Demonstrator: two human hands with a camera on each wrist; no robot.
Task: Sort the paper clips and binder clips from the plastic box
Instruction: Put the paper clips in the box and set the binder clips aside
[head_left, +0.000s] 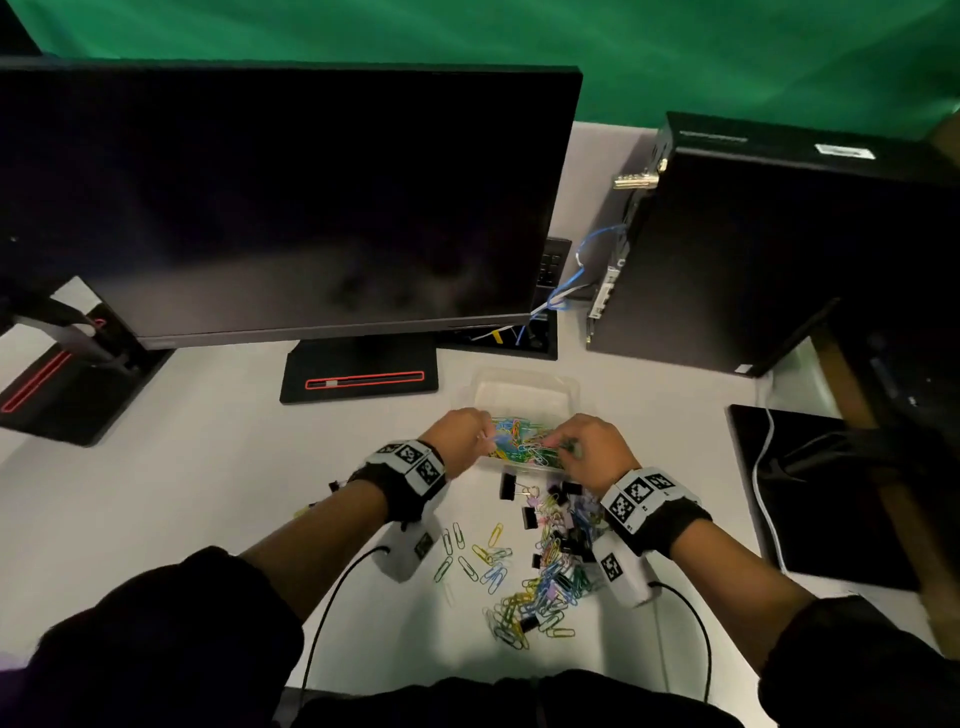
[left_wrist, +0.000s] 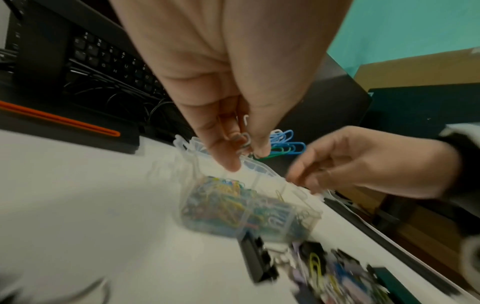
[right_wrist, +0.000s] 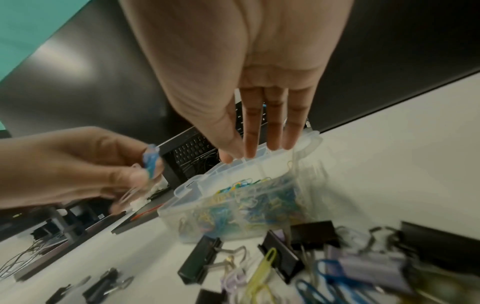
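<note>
Near edge, lower centre of the head view: loose heap of paper clips (head_left: 524, 587) spread on the white tabletop (head_left: 208, 467), with black binder clips (head_left: 527, 517) mixed in at the heap's upper right. Sorting looks partway done; the two kinds still overlap there.

Next out, centre frame: clear plastic box (head_left: 524, 395), lid open, near half full of coloured clips in a tangle.

Left hand (head_left: 457, 436) is over the box's left side. The left wrist view shows its fingers (left_wrist: 221, 148) pinching a small bunch of paper clips, white, blue and green, lifted clear above the box. Right hand (head_left: 592, 447) is at the box's right side. In the right wrist view its fingers (right_wrist: 270, 123) are straight and together, tips at the box's far rim, gripping nothing I can see.

Handling, my judgement:
- Paper clips: very light, thin springy wire, slick coating. They hook each other, so a pinch likely drags extras. Take one by its outer loop and shake it free.
- Binder clips: heavier, rigid body, stiff spring. Grip the black body by its flat sides; the wire handles swing.
- Box: light thin plastic and likely to slide, so a steadying hand on the wall helps.

Far: dark monitor (head_left: 285, 197), black PC case (head_left: 779, 249) upper right.
</note>
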